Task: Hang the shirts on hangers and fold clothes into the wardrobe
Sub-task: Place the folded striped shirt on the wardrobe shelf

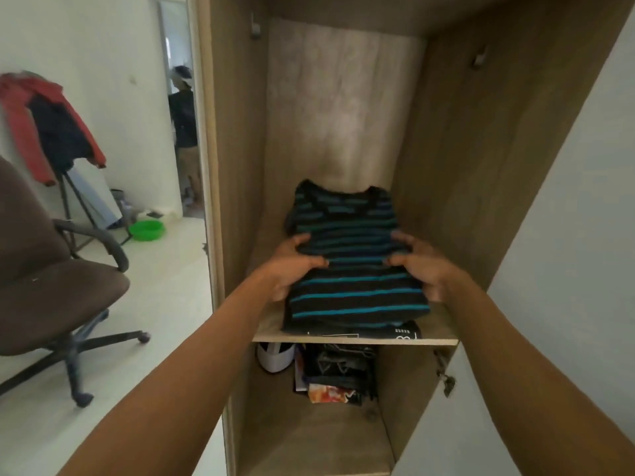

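Left hand (pixel 292 267), right hand (pixel 424 267) around striped shirt (pixel 355 295)

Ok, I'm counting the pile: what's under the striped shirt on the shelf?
A dark folded garment with white print peeks out beneath the striped shirt, on the shelf. The rest, and anything more below, is covered.

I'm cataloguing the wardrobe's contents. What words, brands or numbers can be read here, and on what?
None can be read.
White print on the dark garment under the striped shirt: too blurred to read.
Colourful packet lower down: no legible text.
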A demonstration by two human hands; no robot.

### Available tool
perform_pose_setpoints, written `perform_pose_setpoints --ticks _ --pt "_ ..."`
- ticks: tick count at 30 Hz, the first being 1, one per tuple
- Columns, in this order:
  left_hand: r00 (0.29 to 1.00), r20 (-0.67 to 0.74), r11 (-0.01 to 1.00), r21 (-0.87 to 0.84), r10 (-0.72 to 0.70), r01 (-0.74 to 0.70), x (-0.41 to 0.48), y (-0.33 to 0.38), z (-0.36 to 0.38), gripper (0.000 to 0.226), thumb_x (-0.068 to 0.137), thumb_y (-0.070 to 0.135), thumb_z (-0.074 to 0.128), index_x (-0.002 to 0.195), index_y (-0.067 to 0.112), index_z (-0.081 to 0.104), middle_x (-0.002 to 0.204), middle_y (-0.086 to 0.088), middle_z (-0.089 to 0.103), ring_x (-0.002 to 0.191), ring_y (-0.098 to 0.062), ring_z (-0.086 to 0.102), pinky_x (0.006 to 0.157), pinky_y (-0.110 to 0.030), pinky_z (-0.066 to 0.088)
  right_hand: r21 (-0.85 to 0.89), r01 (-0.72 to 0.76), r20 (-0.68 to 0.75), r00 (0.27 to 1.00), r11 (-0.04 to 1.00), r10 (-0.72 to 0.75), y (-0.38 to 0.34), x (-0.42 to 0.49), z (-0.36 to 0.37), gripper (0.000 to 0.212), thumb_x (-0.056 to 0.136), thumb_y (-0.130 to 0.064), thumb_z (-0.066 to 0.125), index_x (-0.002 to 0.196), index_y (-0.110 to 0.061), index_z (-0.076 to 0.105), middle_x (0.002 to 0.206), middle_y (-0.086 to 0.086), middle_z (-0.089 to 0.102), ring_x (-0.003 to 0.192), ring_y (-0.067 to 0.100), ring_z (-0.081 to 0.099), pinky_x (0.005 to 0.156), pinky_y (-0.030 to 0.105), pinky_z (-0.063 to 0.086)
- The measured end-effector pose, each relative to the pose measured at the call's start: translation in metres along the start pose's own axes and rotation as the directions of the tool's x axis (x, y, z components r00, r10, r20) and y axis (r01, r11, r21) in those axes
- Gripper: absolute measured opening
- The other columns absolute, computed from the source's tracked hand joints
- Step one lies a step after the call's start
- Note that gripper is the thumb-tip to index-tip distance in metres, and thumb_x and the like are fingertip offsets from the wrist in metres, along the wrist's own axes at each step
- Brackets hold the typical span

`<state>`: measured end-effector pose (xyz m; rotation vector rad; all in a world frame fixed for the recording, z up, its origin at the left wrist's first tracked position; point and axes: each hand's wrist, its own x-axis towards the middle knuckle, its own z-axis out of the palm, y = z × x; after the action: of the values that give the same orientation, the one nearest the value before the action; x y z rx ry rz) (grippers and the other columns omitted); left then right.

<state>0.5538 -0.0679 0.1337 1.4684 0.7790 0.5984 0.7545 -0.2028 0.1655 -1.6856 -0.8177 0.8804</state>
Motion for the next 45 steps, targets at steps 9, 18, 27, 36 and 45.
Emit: perform_pose_setpoints --ticks 9,18,27,36,45 --pt "0.991 -0.099 0.995 0.038 -0.087 0.091 0.051 -0.046 -0.004 0.062 0.081 0.026 0.081 0.138 0.021 0.054 0.116 0.003 0.055 0.11 -0.019 0.06 0.094 -0.029 0.048 -0.075 -0.196 0.011 0.98 0.978 0.197 0.053 0.036 -0.013 0.054 0.088 -0.033 0.073 0.138 -0.034 0.05 0.126 -0.003 0.058 0.107 0.017 0.061 0.077 0.033 0.054" --pt "0.959 -0.279 0.995 -0.067 0.054 -0.075 0.109 -0.039 0.001 0.056 0.084 -0.004 0.073 0.133 0.019 0.06 0.122 -0.003 0.065 0.102 -0.016 0.067 0.089 -0.028 0.057 -0.145 -0.006 -0.026 1.0 0.989 0.003 0.027 0.093 -0.005 0.026 0.094 -0.007 0.066 0.117 -0.017 0.068 0.102 -0.004 0.063 0.087 0.007 0.064 0.063 0.015 0.053" --pt "0.945 -0.276 0.953 0.287 0.176 -0.093 0.145 -0.031 -0.006 0.066 0.082 0.001 0.074 0.141 0.015 0.051 0.135 -0.009 0.059 0.118 -0.023 0.059 0.095 -0.023 0.047 -0.247 0.028 -0.127 0.99 0.969 -0.061 0.037 0.124 0.0 0.038 0.093 -0.004 0.065 0.131 -0.003 0.059 0.136 0.016 0.058 0.121 0.026 0.058 0.097 0.028 0.05" --pt "0.987 0.075 0.535 0.833 0.141 -0.139 0.042 -0.048 0.039 0.07 0.096 0.062 0.04 0.154 0.024 0.03 0.16 -0.001 0.03 0.144 -0.026 0.032 0.117 -0.043 0.03 -0.731 0.252 0.053 0.947 0.634 -0.316 0.083 0.066 0.03 0.055 0.102 -0.045 0.046 0.151 -0.02 0.039 0.158 0.004 0.033 0.146 0.021 0.029 0.121 0.033 0.022" --pt "0.99 0.124 0.316 0.938 0.073 -0.141 0.034 -0.076 0.035 0.077 0.094 0.072 0.01 0.158 0.03 -0.004 0.167 0.004 -0.004 0.153 -0.024 -0.005 0.123 -0.048 0.002 -0.803 0.144 -0.05 0.951 0.578 -0.307 0.105 0.049 0.045 0.06 0.104 -0.053 0.026 0.157 -0.023 0.027 0.165 0.0 0.022 0.153 0.022 0.013 0.124 0.045 0.011"
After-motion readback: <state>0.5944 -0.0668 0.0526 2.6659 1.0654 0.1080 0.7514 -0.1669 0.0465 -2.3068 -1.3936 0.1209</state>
